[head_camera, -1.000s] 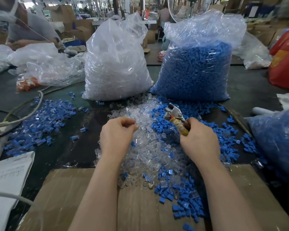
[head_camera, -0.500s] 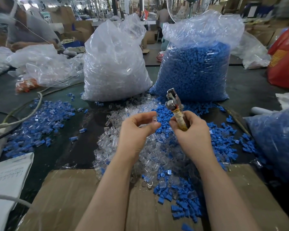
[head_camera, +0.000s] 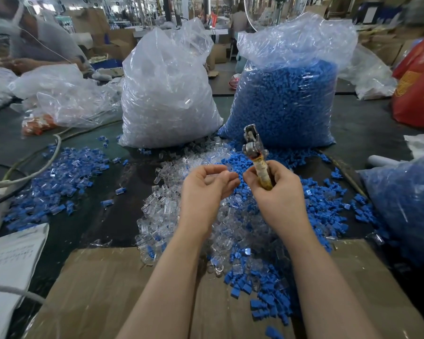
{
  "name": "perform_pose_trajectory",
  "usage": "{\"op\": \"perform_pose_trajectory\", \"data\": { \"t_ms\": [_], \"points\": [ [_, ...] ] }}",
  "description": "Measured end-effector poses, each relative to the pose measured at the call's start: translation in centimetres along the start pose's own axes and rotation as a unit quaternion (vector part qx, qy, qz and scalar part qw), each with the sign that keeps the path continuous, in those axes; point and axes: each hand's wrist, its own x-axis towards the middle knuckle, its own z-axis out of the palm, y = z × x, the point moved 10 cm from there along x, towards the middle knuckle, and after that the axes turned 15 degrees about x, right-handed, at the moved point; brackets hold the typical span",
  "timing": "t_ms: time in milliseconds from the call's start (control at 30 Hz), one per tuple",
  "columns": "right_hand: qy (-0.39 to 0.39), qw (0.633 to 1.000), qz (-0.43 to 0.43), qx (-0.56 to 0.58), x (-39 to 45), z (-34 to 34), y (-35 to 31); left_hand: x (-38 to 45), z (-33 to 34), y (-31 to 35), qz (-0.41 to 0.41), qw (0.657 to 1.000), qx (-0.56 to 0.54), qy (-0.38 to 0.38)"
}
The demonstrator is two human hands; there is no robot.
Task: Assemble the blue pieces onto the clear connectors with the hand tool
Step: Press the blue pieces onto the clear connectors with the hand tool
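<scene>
Right hand (head_camera: 278, 192): wrapped round hand tool (head_camera: 257, 157), head upright.
Left hand (head_camera: 206, 189): just beside tool, fingers curled; contents unclear.

Dark table (head_camera: 103, 216). At frame centre, mixed heap of clear connectors (head_camera: 181, 216) and blue pieces (head_camera: 316, 199); centre left, blue pile (head_camera: 59, 182). Upper middle, clear bag (head_camera: 167, 94) beside blue bag (head_camera: 284, 99). Along bottom, cardboard (head_camera: 103, 294); lower left, paper (head_camera: 8, 260).
</scene>
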Motion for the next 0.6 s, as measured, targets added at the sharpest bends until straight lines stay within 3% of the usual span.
{"op": "perform_pose_trajectory", "data": {
  "t_ms": [333, 600],
  "points": [
    [0.035, 0.995, -0.001, -0.095, -0.2, -0.4, -0.2, -0.3, -0.2, 0.6, 0.043, 0.997, 0.063, 0.031],
    [0.050, 0.995, 0.024, -0.089, -0.3, -0.7, 0.1, -0.6, -0.2, 1.7, 0.098, 0.983, 0.142, 0.065]
  ]
}}
